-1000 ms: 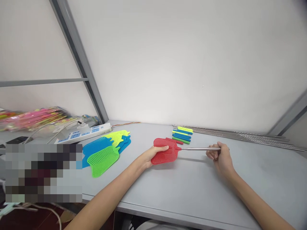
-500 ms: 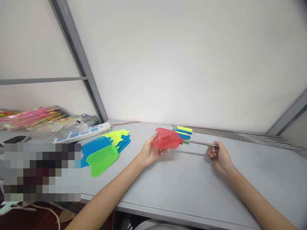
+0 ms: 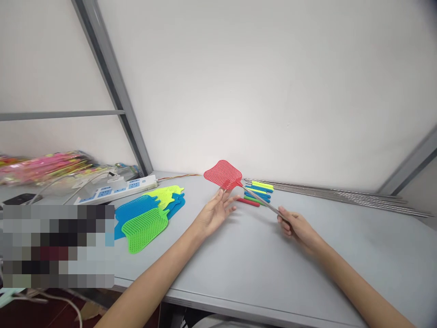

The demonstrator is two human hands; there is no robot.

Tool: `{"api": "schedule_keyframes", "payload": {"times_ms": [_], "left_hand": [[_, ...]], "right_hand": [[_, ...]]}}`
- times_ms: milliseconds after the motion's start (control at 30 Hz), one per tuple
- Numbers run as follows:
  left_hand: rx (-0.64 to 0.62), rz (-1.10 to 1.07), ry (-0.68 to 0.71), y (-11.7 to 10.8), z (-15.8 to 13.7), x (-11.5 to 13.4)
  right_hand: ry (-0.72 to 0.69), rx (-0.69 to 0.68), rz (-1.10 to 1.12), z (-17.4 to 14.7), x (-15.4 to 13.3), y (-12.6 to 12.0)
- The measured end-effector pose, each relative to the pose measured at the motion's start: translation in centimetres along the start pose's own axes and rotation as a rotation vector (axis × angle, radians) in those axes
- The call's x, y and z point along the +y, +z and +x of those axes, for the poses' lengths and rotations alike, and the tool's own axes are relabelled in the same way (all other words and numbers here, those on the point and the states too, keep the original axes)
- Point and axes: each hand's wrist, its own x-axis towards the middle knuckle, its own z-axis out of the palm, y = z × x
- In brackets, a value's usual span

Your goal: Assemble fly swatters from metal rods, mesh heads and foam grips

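Head view: The red fly swatter [image 3: 222,175] is held raised over the gray table [image 3: 239,273], at the middle of the scene. Its long axis runs diagonally: the blade points far left, and the metal rod [image 3: 262,200] extends near right into the right hand [image 3: 294,226]. The right-hand fingers are closed around the rod. The left hand [image 3: 214,214] is spread beneath the blade; fingertip contact cannot be confirmed. The blade is broad, thin and perforated, with a narrow neck at the rod; the rod is bare, straight and silver-gray.

At far left, clear plastic packaging [image 3: 58,168] encloses pink and yellow items; blur prevents closer identification. The green swatter blade [image 3: 146,230] lies left of the left hand, beside the blue swatter blades [image 3: 134,206].
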Motion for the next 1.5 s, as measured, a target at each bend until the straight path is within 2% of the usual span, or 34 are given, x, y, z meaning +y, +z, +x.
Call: {"api": "schedule_keyframes", "payload": {"times_ms": [167, 367, 567, 700, 867, 1267, 1500], "left_hand": [[0.054, 0.048, 0.060, -0.3, 0.3, -0.3], [0.067, 0.081, 0.105, -0.2, 0.4, -0.8], [0.218, 0.375, 0.216, 0.9, 0.3, -1.2], [0.270, 0.547, 0.279, 1.3, 0.3, -2.0], [0.329, 0.610, 0.325, 1.3, 0.3, -2.7], [0.233, 0.485, 0.244, 1.3, 1.1, -4.0], [0.280, 0.508, 0.148, 0.9, 1.2, -4.7]], "right_hand": [[0.044, -0.194, -0.068, -0.5, 0.0, 0.9], [0.148, -0.492, 0.010, -1.4, 0.0, 2.4], [0.166, -0.631, 0.107, -1.9, 0.6, 4.0], [0.239, -0.642, 0.225, -2.0, 0.8, 4.6], [0.312, -0.617, 0.369, -1.8, 1.1, 4.6], [0.312, -0.618, 0.397, -1.9, 1.7, 4.2], [0.347, -0.609, 0.415, -1.8, 1.9, 3.8]]}}
